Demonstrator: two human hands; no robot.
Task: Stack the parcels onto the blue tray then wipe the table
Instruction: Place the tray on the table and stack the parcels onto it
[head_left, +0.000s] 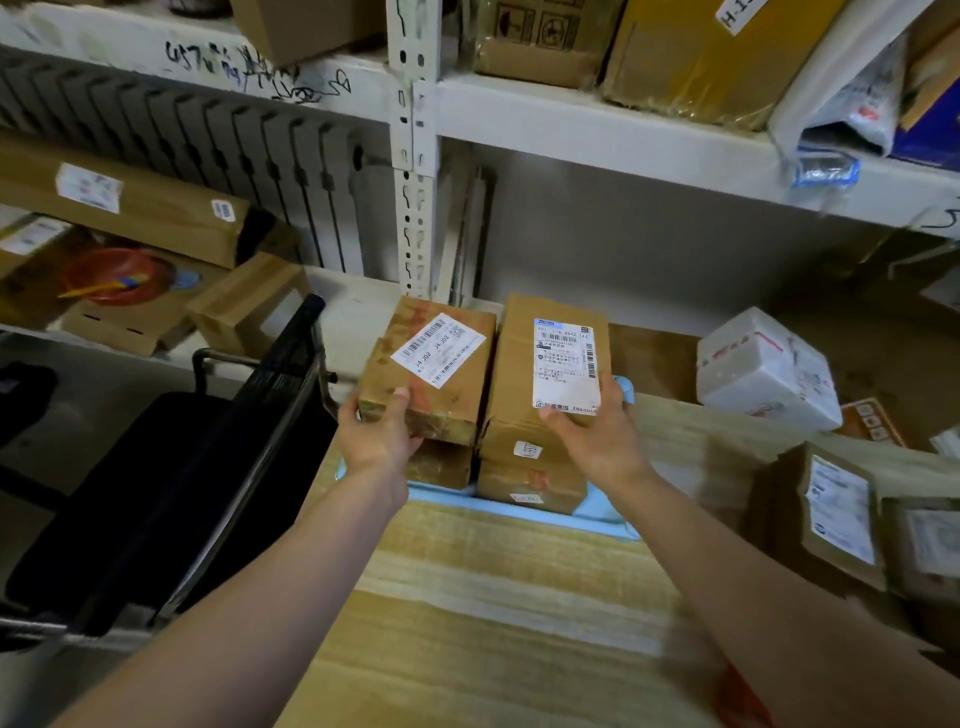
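Head view: your left hand (379, 441) grips the left parcel (431, 374), your right hand (597, 441) the right parcel (550, 358), both atop stacks on the tray (602, 512). More parcels (836, 514) sit at right; the table (493, 597) likely awaits wiping.

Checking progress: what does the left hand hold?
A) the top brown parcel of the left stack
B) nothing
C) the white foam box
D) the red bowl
A: the left hand grips the near end of the top brown parcel, above the blue tray.
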